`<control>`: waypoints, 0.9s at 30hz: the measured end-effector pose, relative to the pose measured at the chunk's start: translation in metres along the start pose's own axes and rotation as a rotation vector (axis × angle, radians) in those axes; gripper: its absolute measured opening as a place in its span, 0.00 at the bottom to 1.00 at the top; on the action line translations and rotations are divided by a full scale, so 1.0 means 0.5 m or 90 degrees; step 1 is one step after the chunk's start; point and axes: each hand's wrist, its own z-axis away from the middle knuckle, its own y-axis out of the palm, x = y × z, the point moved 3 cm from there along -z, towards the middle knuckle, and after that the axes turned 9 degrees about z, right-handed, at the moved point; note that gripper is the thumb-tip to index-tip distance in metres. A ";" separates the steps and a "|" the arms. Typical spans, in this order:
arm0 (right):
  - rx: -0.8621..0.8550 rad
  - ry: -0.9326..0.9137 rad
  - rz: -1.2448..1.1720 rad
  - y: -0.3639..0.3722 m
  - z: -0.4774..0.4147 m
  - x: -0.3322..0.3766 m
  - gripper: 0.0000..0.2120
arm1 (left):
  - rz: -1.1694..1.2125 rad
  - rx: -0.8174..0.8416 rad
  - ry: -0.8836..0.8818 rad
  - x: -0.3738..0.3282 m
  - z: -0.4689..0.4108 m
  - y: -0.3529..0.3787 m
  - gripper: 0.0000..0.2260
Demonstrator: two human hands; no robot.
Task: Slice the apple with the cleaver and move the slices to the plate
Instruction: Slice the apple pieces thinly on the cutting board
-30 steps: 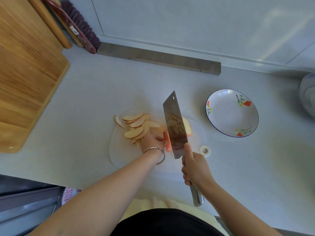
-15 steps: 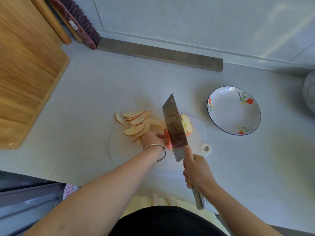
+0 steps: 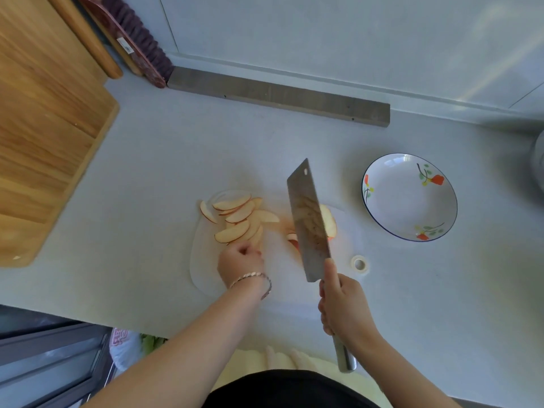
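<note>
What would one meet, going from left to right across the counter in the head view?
wooden board → apple slices → cleaver → tape roll → plate

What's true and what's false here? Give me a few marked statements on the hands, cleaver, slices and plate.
1. The right hand grips the cleaver by its handle. True.
2. The plate holds slices. False: there are none on it. The apple slices lie piled on the cutting mat.
3. The left hand rests on the plate. False: it is at the pile's near edge, left of the cleaver.
4. An apple piece lies right of the blade. True.
</note>
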 end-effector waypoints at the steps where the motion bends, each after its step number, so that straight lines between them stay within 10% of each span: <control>1: -0.018 -0.013 0.002 -0.015 -0.007 0.004 0.24 | 0.011 -0.005 0.009 -0.003 0.001 -0.011 0.12; 15: -0.033 0.013 0.022 -0.084 -0.015 0.016 0.26 | -0.571 0.355 0.348 -0.063 0.012 0.083 0.14; 21: -0.032 0.011 0.021 -0.095 -0.009 0.010 0.26 | -0.597 0.297 0.179 -0.021 0.021 0.102 0.12; 27: -0.003 0.017 0.021 -0.086 -0.003 -0.001 0.24 | -0.158 0.315 -0.182 0.007 0.023 0.094 0.02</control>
